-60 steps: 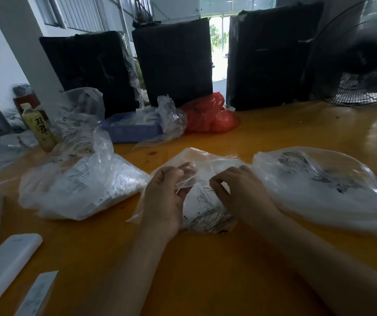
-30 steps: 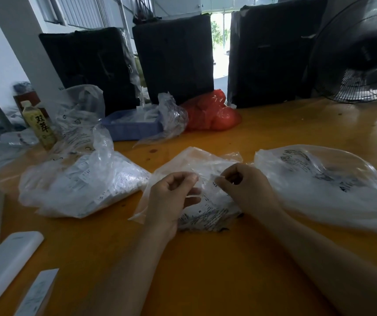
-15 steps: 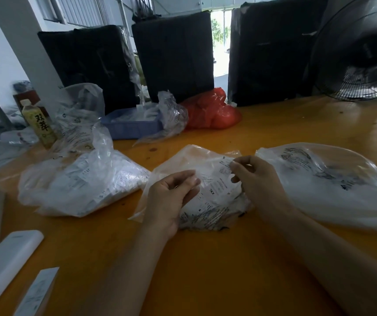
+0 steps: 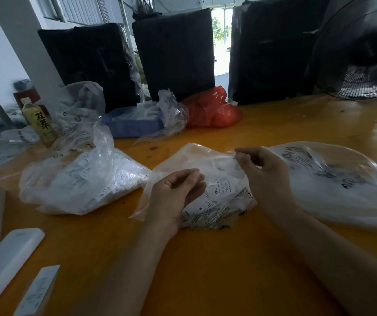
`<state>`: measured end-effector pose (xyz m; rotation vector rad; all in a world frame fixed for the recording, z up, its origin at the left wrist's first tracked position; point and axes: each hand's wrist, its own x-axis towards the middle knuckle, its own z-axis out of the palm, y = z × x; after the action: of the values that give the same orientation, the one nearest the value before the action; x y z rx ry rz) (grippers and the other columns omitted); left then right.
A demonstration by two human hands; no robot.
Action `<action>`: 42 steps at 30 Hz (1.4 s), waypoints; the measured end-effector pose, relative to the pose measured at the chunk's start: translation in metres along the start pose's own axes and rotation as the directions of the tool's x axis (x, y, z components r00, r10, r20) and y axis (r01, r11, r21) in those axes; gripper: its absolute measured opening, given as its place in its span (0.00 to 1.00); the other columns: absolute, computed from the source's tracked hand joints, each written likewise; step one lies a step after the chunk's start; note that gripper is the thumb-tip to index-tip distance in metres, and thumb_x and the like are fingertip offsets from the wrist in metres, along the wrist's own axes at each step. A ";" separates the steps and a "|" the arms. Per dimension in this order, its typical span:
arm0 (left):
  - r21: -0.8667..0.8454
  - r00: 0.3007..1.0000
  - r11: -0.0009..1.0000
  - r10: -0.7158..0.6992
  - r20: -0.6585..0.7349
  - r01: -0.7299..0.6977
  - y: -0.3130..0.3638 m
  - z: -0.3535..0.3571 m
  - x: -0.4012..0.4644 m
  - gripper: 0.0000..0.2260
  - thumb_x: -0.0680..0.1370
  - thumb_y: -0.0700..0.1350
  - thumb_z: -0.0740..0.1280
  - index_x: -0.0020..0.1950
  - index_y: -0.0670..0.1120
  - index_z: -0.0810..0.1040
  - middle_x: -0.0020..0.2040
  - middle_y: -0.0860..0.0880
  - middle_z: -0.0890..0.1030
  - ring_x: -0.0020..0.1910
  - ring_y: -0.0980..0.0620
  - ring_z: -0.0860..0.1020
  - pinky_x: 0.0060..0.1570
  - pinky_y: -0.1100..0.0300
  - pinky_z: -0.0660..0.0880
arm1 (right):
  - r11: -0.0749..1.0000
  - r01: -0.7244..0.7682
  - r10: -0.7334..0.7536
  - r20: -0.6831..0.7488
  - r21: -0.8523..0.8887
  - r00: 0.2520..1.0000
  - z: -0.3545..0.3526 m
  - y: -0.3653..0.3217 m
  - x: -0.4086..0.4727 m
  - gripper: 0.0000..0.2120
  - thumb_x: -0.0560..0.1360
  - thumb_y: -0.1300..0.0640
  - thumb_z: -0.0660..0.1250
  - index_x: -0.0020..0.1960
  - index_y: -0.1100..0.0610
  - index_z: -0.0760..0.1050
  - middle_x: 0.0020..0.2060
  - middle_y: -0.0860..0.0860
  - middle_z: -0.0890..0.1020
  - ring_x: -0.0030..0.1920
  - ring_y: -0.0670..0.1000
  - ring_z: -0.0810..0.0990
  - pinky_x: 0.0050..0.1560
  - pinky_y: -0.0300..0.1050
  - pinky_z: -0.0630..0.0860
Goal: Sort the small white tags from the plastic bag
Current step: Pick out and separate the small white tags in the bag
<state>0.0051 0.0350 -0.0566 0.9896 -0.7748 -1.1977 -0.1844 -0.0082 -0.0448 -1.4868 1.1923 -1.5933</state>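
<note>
On the shiny orange wooden worktop point(image 4: 205, 265), right in the middle, a crinkly see-through plastic bag point(image 4: 196, 163) full of small white paper tags point(image 4: 219, 195) with black print — one showing "XXL". Left hand point(image 4: 173, 197) at the bag's near left side, fingers curled in over the plastic, gripping it. Right hand point(image 4: 265, 176) at the bag's top right edge, thumb and first finger pinching the thin plastic and lifting it up a little. To the left, a second clear plastic bag stuffed with white tags point(image 4: 80, 181), lying flat and apart from the hands. To the right, just behind the right hand, a big clear bag with black writing point(image 4: 342, 179). Farther back, a low blue plastic tray point(image 4: 130, 126) with a crumpled clear bag beside it, then a shiny red plastic bag point(image 4: 212, 110). At the far left, a yellow-green drink bottle point(image 4: 39, 123) standing upright. Behind everything — three tall black wrapped bundles point(image 4: 176, 53), and a black wire fan point(image 4: 365, 49) at the far right. Near the bottom left corner, a long white flat box point(image 4: 2, 263).
</note>
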 end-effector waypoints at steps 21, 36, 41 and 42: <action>-0.012 0.997 1.000 -0.001 0.082 0.002 -0.002 0.001 0.000 0.18 0.67 0.41 0.78 0.56 0.39 0.85 0.53 0.38 0.88 0.55 0.44 0.88 0.52 0.61 0.83 | 0.998 0.033 -0.024 0.189 -0.046 0.982 0.004 0.003 -0.002 0.11 0.75 0.49 0.76 0.53 0.47 0.77 0.42 0.44 0.86 0.41 0.45 0.86 0.48 0.47 0.83; 0.174 0.978 0.966 0.176 0.115 -0.194 -0.002 0.000 -0.003 0.19 0.63 0.56 0.83 0.51 0.52 0.90 0.52 0.44 0.89 0.55 0.45 0.88 0.56 0.58 0.83 | 0.969 0.173 -0.123 0.268 -0.174 0.956 0.001 -0.001 -0.004 0.10 0.82 0.59 0.67 0.58 0.47 0.83 0.40 0.44 0.83 0.38 0.44 0.83 0.38 0.41 0.81; 0.225 0.978 0.955 0.164 0.131 -0.191 -0.001 -0.002 -0.003 0.20 0.63 0.58 0.85 0.52 0.55 0.89 0.53 0.46 0.89 0.57 0.47 0.87 0.61 0.53 0.82 | 0.946 0.209 -0.149 0.241 -0.246 0.959 -0.002 -0.006 -0.002 0.12 0.80 0.55 0.70 0.61 0.44 0.81 0.41 0.41 0.83 0.39 0.41 0.82 0.37 0.35 0.79; 0.245 0.978 0.951 0.163 0.127 -0.190 0.000 -0.002 -0.003 0.18 0.65 0.56 0.84 0.52 0.56 0.89 0.53 0.47 0.89 0.57 0.48 0.87 0.62 0.51 0.81 | 0.944 0.217 -0.158 0.235 -0.250 0.959 -0.003 -0.006 -0.002 0.11 0.79 0.54 0.71 0.60 0.44 0.80 0.41 0.41 0.83 0.39 0.41 0.82 0.37 0.34 0.78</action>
<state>0.0059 0.0383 -0.0575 1.0486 -1.1004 -1.0158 -0.1862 -0.0031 -0.0398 -1.9486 1.2127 -1.3841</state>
